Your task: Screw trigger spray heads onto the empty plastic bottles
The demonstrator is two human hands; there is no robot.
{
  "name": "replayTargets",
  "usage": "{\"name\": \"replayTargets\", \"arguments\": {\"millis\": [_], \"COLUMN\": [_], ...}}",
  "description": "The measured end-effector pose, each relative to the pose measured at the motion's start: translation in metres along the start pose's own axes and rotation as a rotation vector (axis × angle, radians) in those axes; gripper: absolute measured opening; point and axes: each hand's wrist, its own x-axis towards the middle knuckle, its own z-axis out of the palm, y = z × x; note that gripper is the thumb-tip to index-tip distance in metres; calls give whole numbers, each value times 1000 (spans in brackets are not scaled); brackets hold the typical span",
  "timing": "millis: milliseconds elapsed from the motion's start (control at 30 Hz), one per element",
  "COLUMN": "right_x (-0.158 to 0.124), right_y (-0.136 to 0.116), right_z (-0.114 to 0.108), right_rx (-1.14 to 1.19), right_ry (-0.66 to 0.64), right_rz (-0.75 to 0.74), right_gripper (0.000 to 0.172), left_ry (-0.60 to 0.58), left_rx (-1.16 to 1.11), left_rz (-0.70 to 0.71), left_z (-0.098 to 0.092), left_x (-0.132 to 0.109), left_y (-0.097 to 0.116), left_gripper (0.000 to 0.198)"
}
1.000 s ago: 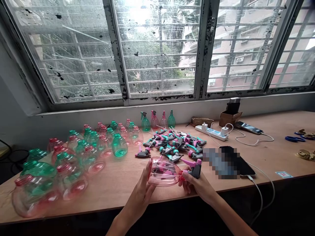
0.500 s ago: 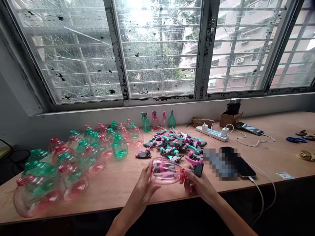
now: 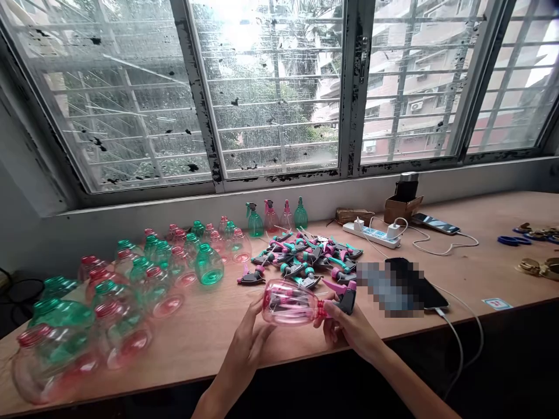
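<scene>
A clear pink spray bottle lies sideways in the air over the front of the table, its base to the left. My left hand holds the base end, thumb below and fingers partly behind it. At the neck, my right hand is closed around the red collar and the pink-and-black trigger head, which sits on the bottle's mouth. Some right fingers are hidden behind the neck. Just beyond the bottle lies a pile of loose trigger heads in pink, green and black.
Many open pink and green bottles, including a green bottle, cover the table's left. Several topped bottles, one of them green, stand by the wall. To the right are a power strip, a charging phone and blue scissors.
The view has shifted slightly, so the scene sits a little differently. Both hands keep hold of the bottle, and its trigger head stays at the neck.
</scene>
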Motion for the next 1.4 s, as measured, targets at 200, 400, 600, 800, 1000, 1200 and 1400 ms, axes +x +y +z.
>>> {"name": "replayTargets", "arguments": {"millis": [200, 400, 600, 800, 1000, 1200, 1400], "right_x": [-1, -1, -2, -3, -2, -3, -2], "right_y": [-1, -5, -6, -3, -2, -1, -1], "right_z": [1, 3, 3, 1, 0, -1, 0], "right_rx": [-17, -130, -56, -3, 5, -1, 28], "right_ry": [-3, -54, 14, 51, 51, 29, 50], "right_rz": [4, 13, 39, 36, 64, 67, 35], "right_gripper": [37, 42, 42, 38, 39, 42, 37], "left_ry": [-2, -20, -63, -15, -76, -171, -122], "left_rx": [-88, -104, -222, -90, -176, -310, -308], "left_rz": [-40, -124, -141, -72, -114, -101, -100], "left_z": [2, -2, -2, 1, 0, -4, -2], "left_x": [-2, -5, -4, -2, -3, -6, -5], "left_y": [-1, 13, 9, 7, 11, 18, 9], "left_gripper": [40, 31, 30, 34, 47, 35, 31]}}
